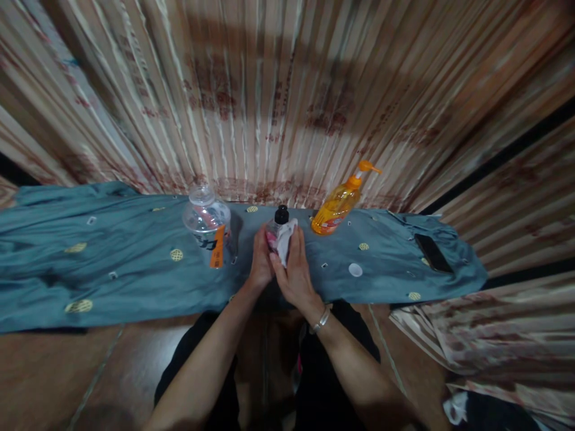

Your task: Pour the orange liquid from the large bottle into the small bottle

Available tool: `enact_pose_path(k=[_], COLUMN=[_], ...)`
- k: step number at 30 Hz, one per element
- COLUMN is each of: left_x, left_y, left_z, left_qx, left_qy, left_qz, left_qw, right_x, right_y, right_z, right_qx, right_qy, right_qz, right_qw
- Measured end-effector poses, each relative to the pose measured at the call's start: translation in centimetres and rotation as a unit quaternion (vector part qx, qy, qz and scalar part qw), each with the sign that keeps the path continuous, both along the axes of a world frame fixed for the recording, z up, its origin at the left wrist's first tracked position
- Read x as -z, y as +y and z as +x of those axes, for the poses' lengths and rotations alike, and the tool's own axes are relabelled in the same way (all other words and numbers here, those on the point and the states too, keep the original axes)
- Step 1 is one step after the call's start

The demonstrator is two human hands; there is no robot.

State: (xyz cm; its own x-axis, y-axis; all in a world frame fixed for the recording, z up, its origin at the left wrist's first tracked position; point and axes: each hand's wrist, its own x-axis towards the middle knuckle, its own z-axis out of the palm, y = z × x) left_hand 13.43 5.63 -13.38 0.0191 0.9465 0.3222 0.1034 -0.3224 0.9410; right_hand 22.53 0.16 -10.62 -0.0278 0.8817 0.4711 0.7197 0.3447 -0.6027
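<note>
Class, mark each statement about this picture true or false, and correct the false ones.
1. Both hands hold a black-capped bottle. True.
2. The right hand presses a white cloth to it. True.
3. The orange pump bottle lies left of the clear jar. False: it is to the right.
4. The left hand wears a bracelet. False: it is on the right wrist.
5. A phone lies on the blue cloth. True.
</note>
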Motion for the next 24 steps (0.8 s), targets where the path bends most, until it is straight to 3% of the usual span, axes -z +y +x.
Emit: enact_pose_path(k=[8,12,18,24], left_x=[1.3,2.0,1.7,1.4], left_y=[-0.8,-0.7,-1.0,-2.9], left_z=[-0.8,-0.8,-1.0,-0.9], left_qx=[0.008,0.01,0.003,0.036], left_qy=[0.086,0.093,0.098,0.104], left_qz=[0.016,0.015,0.029,0.044], left_qw=[0.996,0.996,0.995,0.993], right_x=[0.1,0.4,0.6,1.1], right_y=[1.5,0.6,-0.8,0.0], right_z=[3.1,2.6,0.8,2.0], right_qx=[0.019,0.027,0.023,0.03], right_qy=[0.062,0.047,-0.039,0.022], right_qz=[-0.018,-0.009,0.014,-0.001], right_qw=[0.998,0.998,0.999,0.999])
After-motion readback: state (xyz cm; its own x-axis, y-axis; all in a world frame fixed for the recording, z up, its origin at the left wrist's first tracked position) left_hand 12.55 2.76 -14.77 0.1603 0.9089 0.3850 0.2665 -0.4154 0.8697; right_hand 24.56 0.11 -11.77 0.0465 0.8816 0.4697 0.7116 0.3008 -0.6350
